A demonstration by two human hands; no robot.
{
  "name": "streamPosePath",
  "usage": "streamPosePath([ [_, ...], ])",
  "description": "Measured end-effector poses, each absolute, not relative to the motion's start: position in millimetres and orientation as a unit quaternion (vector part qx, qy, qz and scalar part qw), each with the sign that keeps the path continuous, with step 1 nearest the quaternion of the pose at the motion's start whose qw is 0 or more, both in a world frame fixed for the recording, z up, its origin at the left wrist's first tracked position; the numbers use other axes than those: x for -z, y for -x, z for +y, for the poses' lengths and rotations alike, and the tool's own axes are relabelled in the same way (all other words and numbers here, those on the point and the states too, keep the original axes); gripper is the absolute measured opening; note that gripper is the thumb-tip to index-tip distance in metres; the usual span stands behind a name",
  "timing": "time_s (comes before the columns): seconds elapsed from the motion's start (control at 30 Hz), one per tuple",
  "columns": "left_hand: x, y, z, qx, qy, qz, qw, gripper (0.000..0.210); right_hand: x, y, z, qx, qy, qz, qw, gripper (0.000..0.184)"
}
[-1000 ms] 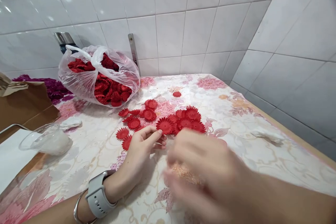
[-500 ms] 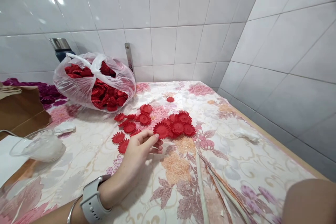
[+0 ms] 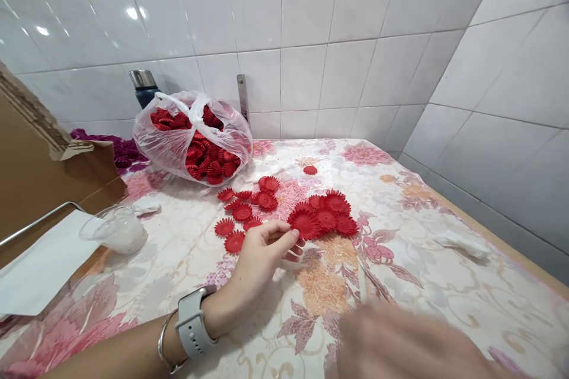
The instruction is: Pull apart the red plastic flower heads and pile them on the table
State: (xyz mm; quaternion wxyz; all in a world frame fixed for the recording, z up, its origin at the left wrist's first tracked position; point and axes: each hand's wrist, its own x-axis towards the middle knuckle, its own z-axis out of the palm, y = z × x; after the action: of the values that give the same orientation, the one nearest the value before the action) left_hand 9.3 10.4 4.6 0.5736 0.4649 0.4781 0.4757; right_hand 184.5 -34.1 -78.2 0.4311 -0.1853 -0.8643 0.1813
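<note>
My left hand [image 3: 264, 257], with a grey watch on its wrist, pinches the near edge of a red paper-like flower [image 3: 304, 221] between thumb and fingers. That flower has a toothed rim and faces me. Just behind and right of it lies a cluster of similar red flowers [image 3: 335, 207]. More loose red flowers [image 3: 242, 212] lie to the left, beyond the hand. My right hand [image 3: 406, 343] is smeared by motion at the lower right, over long thin strips [image 3: 363, 278] on the cloth. Its fingers cannot be made out, nor whether it holds anything.
A clear plastic bag [image 3: 166, 157] full of red flowers stands at the back left, before a dark bottle [image 3: 144, 86]. On the left are a cardboard box [image 3: 57, 183], white paper [image 3: 44, 272] and a clear cup [image 3: 124, 237] with whitish contents. A crumpled white scrap [image 3: 464, 246] lies right.
My right hand has come in from the lower right corner, over the strips. The view has swung left, so everything sits further right. My left hand still pinches the flower.
</note>
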Motion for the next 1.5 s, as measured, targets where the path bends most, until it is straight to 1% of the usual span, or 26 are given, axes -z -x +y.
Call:
streamPosePath([
  [0.1, -5, -10, 9, -0.481, -0.498, 0.454, 0.560, 0.015, 21, -176, 6, -0.069, 0.206, -0.870, 0.443, 0.020],
  [0.17, -5, -10, 8, -0.470, -0.503, 0.445, 0.572, 0.016, -1, -173, 21, -0.008, 0.229, -0.862, 0.452, 0.013],
  [0.23, -5, -10, 7, -0.458, -0.502, 0.446, 0.582, 0.018, -7, -173, 28, -0.065, 0.250, -0.854, 0.452, 0.010],
  [0.33, -4, -10, 7, -0.449, -0.516, 0.441, 0.581, 0.016, 1, -176, 26, -0.197, 0.313, -0.812, 0.452, 0.008],
  [0.47, -2, -10, 10, -0.444, -0.518, 0.436, 0.587, 0.011, 9, -182, 23, -0.345, 0.344, -0.752, 0.444, 0.011],
  [0.6, -3, -10, 11, -0.433, -0.532, 0.447, 0.574, 0.008, 7, -182, 24, -0.427, 0.358, -0.696, 0.453, 0.018],
  [0.73, -3, -10, 11, -0.434, -0.520, 0.446, 0.585, 0.008, 8, -182, 23, -0.510, 0.349, -0.650, 0.443, 0.010],
  [0.8, -3, -10, 11, -0.437, -0.512, 0.446, 0.591, 0.006, 9, -183, 23, -0.525, 0.340, -0.641, 0.445, 0.007],
  [1.03, -2, -11, 12, -0.454, -0.491, 0.438, 0.600, 0.004, 8, -183, 23, -0.516, 0.321, -0.647, 0.461, 0.006],
  [1.2, -2, -12, 12, -0.454, -0.492, 0.433, 0.603, 0.004, 8, -185, 24, -0.513, 0.327, -0.651, 0.454, 0.010],
  [1.5, -3, -11, 13, -0.461, -0.450, 0.432, 0.632, 0.005, 9, -186, 24, -0.542, 0.319, -0.626, 0.460, 0.012],
])
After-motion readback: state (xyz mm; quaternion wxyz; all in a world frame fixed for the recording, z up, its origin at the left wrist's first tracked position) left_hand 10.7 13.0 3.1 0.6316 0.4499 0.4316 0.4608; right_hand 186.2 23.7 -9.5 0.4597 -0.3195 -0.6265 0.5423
